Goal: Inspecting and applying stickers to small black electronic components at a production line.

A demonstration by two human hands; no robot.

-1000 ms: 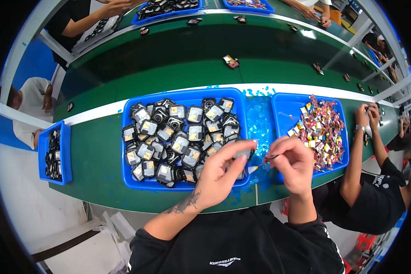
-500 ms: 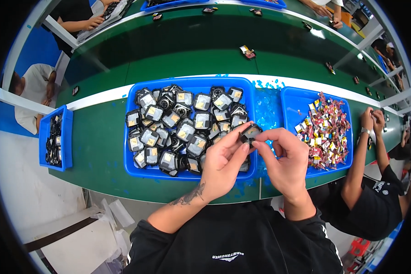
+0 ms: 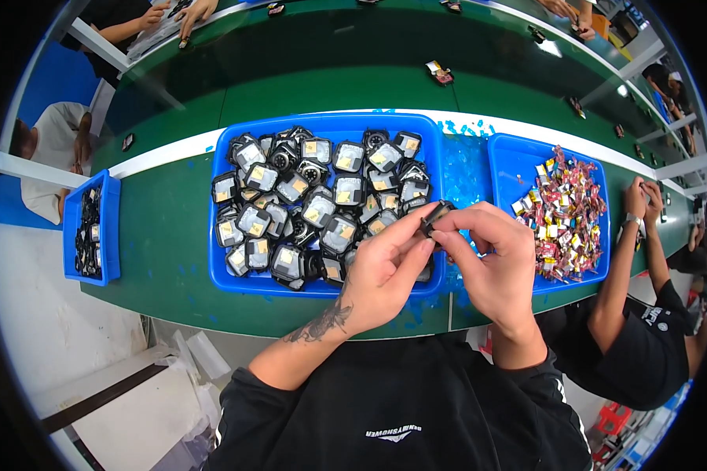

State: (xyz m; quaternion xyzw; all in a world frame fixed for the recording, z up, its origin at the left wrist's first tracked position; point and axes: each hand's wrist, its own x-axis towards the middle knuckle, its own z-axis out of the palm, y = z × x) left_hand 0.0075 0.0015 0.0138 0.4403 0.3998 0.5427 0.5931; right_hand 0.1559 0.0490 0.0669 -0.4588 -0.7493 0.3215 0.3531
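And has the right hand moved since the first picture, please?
Yes, the right hand has moved left: its fingertips, earlier right of the middle blue tray, are now at that tray's right edge.

Left hand is pinching, its thumb on the body side of the grip. Right hand is pinching from the grip's right, index finger bending. Tattooed left forearm is slanting up to the grip from below left; right wrist is lying below right.
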